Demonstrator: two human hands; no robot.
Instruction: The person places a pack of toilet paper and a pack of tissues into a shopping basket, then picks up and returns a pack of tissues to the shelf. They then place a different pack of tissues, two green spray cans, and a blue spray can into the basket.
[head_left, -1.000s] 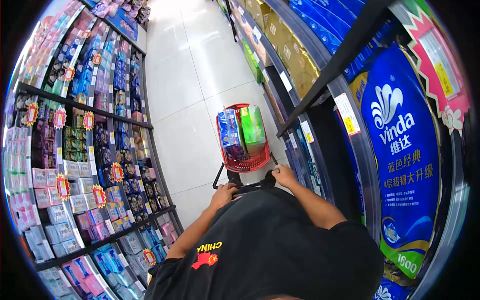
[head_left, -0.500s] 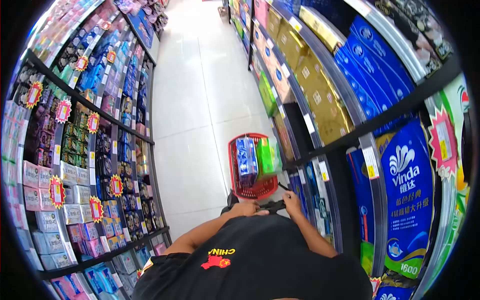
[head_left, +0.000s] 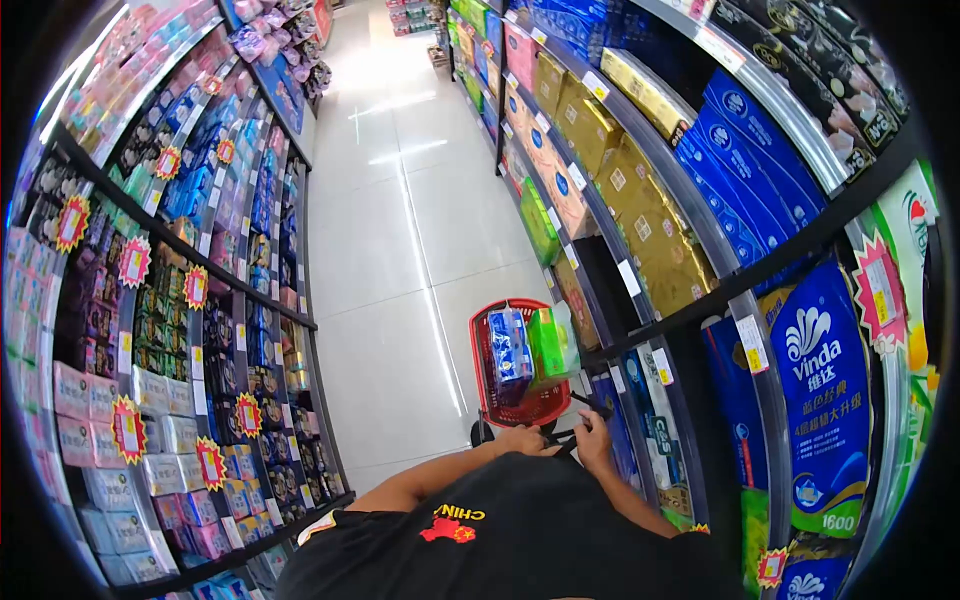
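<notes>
A red shopping basket [head_left: 532,411] is in front of my waist, over the floor. Inside it, a blue package [head_left: 510,347] lies beside a green package [head_left: 549,345]. My right hand [head_left: 594,440] is closed around a thin black handle [head_left: 565,437] at the near side of the basket. Close to my shirt, my left hand [head_left: 522,440] has its fingers bent toward the same black part; the shirt hides what they hold.
Shelves of small packs [head_left: 165,400] with starburst price tags line the left. On the right stand shelves with gold tissue packs [head_left: 640,200] and a large blue Vinda package [head_left: 822,400], close to my right arm. The tiled floor [head_left: 375,250] runs ahead between them.
The basket and both hands sit slightly lower and farther right in view. More of the aisle's far end shows. Both hands keep about the same pose.
</notes>
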